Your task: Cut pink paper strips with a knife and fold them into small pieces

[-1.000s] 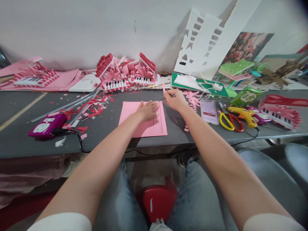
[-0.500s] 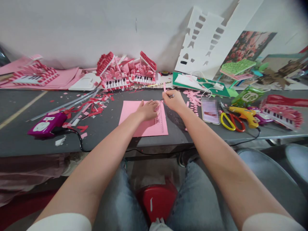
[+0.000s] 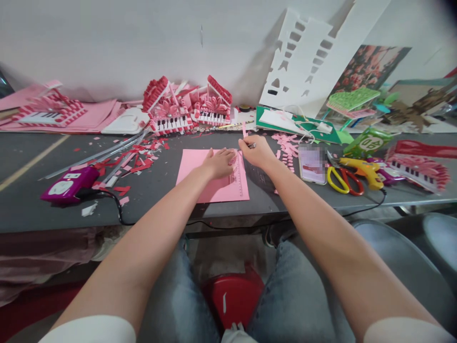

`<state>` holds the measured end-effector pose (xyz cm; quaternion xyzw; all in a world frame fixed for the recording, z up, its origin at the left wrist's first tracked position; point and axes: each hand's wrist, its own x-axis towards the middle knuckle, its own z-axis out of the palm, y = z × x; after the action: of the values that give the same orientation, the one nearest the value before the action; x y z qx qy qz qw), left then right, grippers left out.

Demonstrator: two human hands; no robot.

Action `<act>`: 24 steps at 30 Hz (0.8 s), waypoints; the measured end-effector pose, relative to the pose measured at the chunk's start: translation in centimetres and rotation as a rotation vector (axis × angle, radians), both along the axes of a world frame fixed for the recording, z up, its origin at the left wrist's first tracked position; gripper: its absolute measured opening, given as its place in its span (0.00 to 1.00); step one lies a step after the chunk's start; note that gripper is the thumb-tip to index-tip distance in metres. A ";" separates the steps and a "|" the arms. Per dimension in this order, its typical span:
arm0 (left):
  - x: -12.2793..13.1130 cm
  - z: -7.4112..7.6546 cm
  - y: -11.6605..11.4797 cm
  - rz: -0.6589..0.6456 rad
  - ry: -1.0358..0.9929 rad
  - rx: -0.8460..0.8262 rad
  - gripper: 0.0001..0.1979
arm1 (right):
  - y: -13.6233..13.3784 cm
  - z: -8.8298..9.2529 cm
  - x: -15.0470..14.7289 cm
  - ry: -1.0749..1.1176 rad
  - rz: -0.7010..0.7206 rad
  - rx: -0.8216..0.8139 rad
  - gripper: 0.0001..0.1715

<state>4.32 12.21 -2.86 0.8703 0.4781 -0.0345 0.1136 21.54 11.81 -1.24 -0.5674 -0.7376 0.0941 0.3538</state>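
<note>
My left hand (image 3: 218, 164) lies flat with its fingers spread on a pink sheet (image 3: 210, 191), pressing over a clear ruler (image 3: 241, 183) with dark markings near the sheet's right side. My right hand (image 3: 255, 150) is closed around a slim dark pen-like tool (image 3: 252, 145) with a shiny end; whether it is a pen or a knife I cannot tell. Its tip is hidden by my fingers, close to the sheet's top right corner. Just beyond my right hand lies a narrow pink strip (image 3: 244, 128).
Pink strips (image 3: 285, 143), a phone (image 3: 312, 164), scissors (image 3: 344, 181) and a yellow glue gun (image 3: 364, 171) lie to the right. Red and pink scraps (image 3: 139, 162) and a purple device (image 3: 70, 185) sit left. Pink paper pianos (image 3: 171, 112) stand along the wall.
My right hand has shifted slightly left and away from me, toward the sheet's top edge. My left hand and the sheet stay in place.
</note>
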 end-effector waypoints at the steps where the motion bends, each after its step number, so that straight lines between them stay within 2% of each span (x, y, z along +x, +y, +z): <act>1: 0.0 0.0 0.0 -0.001 -0.003 0.000 0.35 | -0.2 0.1 0.0 -0.004 0.004 -0.005 0.28; 19: 0.0 0.0 -0.2 -0.002 -0.053 0.020 0.31 | -3.5 1.9 -0.6 -0.071 0.039 -0.059 0.29; 24: -0.1 0.1 -0.5 -0.005 -0.076 0.019 0.29 | -3.6 3.2 -0.3 -0.063 0.083 -0.177 0.28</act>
<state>4.18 11.73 -2.80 0.8731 0.4716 0.0030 0.1232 21.26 8.19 1.98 -0.5679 -0.7601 0.1557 0.2748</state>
